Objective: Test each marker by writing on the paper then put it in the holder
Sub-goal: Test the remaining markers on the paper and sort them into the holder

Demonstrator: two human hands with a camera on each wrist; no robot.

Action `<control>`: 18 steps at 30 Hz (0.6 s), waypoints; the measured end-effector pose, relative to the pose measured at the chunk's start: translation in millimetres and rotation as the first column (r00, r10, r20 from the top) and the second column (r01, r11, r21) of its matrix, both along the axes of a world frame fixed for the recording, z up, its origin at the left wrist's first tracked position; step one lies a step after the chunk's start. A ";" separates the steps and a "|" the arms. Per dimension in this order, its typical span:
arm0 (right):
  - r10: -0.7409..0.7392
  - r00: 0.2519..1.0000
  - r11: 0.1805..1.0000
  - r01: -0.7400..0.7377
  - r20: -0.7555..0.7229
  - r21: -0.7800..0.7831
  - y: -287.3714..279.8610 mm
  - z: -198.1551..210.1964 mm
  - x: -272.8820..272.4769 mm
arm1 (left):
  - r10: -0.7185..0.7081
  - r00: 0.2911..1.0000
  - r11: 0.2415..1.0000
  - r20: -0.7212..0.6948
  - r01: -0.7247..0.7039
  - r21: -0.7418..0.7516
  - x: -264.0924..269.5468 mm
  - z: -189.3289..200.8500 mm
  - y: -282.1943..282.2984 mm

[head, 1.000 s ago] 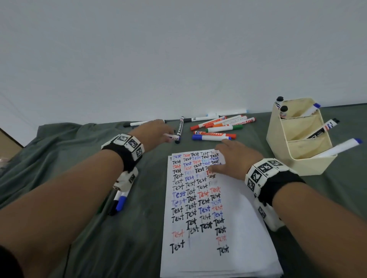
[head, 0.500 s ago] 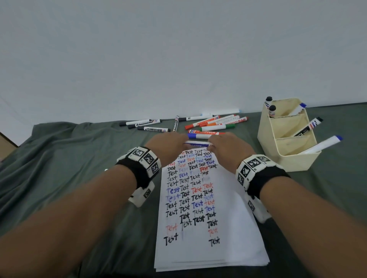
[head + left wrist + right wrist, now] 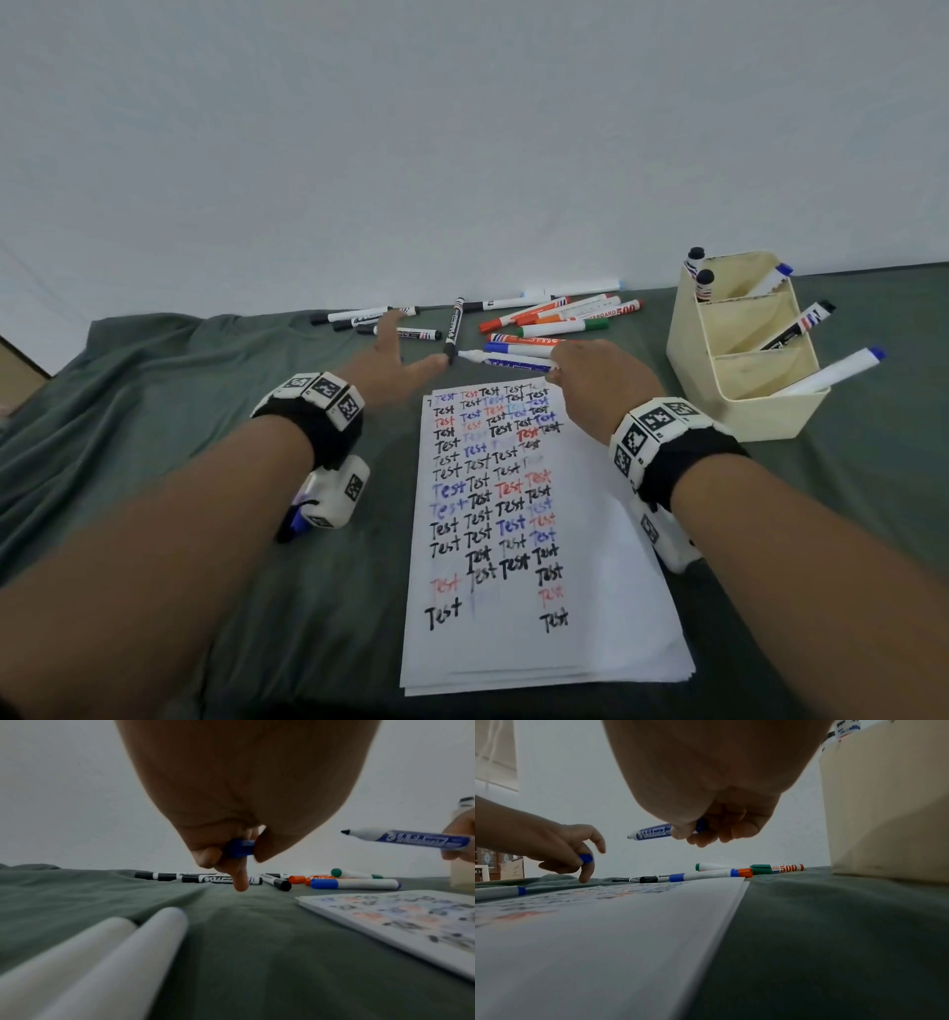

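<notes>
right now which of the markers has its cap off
The blue whiteboard marker gripped in the right hand: its bare tip shows, while the left hand holds its blue cap.

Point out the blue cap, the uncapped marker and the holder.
blue cap (image 3: pixel 240 848): left wrist view, its side, between fingers.
uncapped marker (image 3: pixel 421 839): left wrist view, printed barrel.
holder (image 3: pixel 770 416): head view, front wall.

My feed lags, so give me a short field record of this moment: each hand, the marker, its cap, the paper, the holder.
right hand: holds the blue whiteboard marker by its rear end
marker tip: uncapped, above the paper's far edge, not touching it
left hand: pinches the blue cap
paper: stack, top sheet filled with rows of "Test"
holder: cream, three compartments, markers in each
loose markers: lie on the green cloth behind the paper
</notes>
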State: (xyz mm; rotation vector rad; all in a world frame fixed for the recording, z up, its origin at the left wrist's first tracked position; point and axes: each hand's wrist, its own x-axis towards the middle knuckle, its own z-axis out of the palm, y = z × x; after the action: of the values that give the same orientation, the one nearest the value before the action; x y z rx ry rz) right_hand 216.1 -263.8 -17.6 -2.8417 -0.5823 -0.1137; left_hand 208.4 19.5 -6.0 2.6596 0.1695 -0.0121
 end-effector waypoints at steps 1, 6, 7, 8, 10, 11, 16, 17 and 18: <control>-0.007 1.000 1.000 0.007 -0.004 0.002 -0.1 -0.5 0.3 | 0.000 1.000 0.999 0.016 0.000 0.035 0.7 -3.6 7.1; -0.023 1.000 0.999 0.023 -0.005 0.025 0.2 -1.2 1.6 | -0.050 0.992 0.941 -0.114 0.085 0.327 -2.1 -5.6 35.1; -0.025 1.000 0.999 0.025 -0.004 0.028 0.2 -1.3 1.6 | -0.076 0.983 0.913 -0.165 0.136 0.385 -1.4 -4.5 37.7; -0.027 1.000 0.999 0.027 -0.003 0.027 -0.1 -1.6 1.6 | -0.106 0.974 0.885 -0.198 0.183 0.429 -0.2 -3.6 39.4; -0.023 1.000 1.000 0.023 0.002 0.019 -0.2 -1.9 2.1 | -0.153 0.963 0.846 -0.224 0.245 0.474 1.4 -1.4 38.3; -0.022 1.000 1.000 0.022 0.000 0.016 -0.2 -2.1 2.6 | -0.159 0.961 0.839 -0.228 0.254 0.482 1.5 -1.1 36.8; -0.033 0.999 0.999 0.033 -0.026 0.008 0.1 -2.3 2.9 | -0.125 0.968 0.881 -0.219 0.210 0.424 -0.1 -3.4 27.2; -0.037 0.999 0.999 0.037 -0.028 0.011 0.0 -2.2 2.9 | -0.117 0.967 0.872 -0.227 0.209 0.442 -0.6 -3.0 25.4; -0.041 0.999 0.999 0.042 -0.031 0.019 -0.3 -2.2 2.9 | -0.111 0.966 0.857 -0.233 0.211 0.470 -1.9 -2.1 23.5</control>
State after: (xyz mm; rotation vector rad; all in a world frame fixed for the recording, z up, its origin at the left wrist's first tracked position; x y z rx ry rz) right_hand 218.9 -264.1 -19.9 -2.8324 -0.5132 -0.0830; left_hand 206.6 43.0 -8.2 3.1764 0.0077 -0.3345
